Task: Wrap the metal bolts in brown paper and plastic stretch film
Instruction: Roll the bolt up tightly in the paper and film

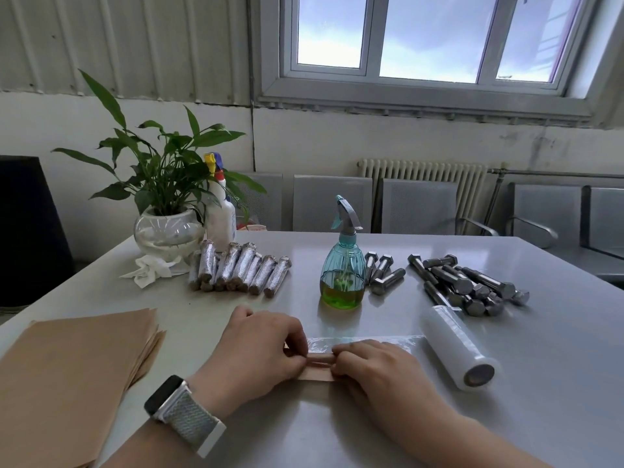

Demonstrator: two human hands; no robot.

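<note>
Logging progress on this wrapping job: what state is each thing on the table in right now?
Paper bundle: rolled, pinched at both ends by left hand and right hand.
Film roll: lying down, a strip pulled out toward the bundle.
Wrapped bolts: finished, heaped.
Bare bolts: unwrapped, piled.
Paper stack: flat.
Spray bottle: upright, partly full.

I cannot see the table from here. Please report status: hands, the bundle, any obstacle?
Left hand and right hand both grip the paper-wrapped bolt. Bundle lies on the pulled-out stretch film. Film roll right of it, nothing blocking.
</note>
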